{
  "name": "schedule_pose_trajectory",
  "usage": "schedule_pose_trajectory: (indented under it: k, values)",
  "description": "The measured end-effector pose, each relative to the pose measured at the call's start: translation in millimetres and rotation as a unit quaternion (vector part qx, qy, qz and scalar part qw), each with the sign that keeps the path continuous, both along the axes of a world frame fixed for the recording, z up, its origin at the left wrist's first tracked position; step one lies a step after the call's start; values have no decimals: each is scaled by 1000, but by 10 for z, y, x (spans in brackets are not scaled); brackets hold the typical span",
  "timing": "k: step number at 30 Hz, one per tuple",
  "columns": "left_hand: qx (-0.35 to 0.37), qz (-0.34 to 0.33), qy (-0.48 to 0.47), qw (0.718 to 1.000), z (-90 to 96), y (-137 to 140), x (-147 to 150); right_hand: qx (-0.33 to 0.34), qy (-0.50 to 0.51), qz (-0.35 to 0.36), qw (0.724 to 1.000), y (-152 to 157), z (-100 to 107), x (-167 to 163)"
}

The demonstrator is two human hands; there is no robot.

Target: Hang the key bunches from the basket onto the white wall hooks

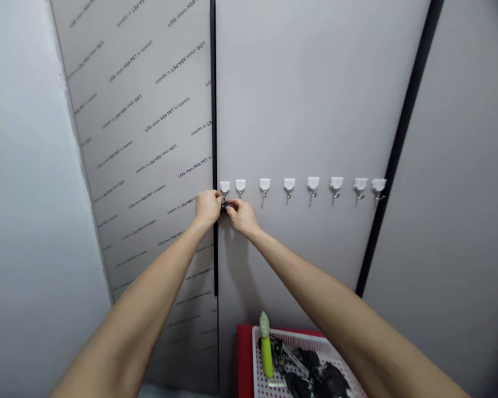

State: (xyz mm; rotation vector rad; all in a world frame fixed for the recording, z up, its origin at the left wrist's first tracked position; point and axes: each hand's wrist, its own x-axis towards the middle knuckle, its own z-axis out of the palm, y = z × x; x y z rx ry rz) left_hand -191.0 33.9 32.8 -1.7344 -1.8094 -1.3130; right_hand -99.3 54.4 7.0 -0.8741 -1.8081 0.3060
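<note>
**Small dark object (224, 207) below the leftmost hook (224, 187)**

The leftmost hook stands upright, its white plate squared at the top and narrowing downward, with a slim metal part at its lower end. The small dark object, nearly black with a faint shine, is held directly below that plate. Most of it is hidden; whether it touches the hook cannot be told.

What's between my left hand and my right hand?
In the head view, a small dark object, too small to identify, sits between your left hand and right hand, below the leftmost wall hook's white base.
</note>
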Motion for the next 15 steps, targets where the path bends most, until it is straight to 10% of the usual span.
schedule_pose_trajectory:
  k: [7, 15]
  values:
    - [62, -52, -20, 997, -460, -205, 54, 6, -117, -16, 993, -188, -326, 555]
    - [-170, -305, 43, 936, -1735, -600, 790, -243, -387, 66, 887, -703, -1636, 1860]
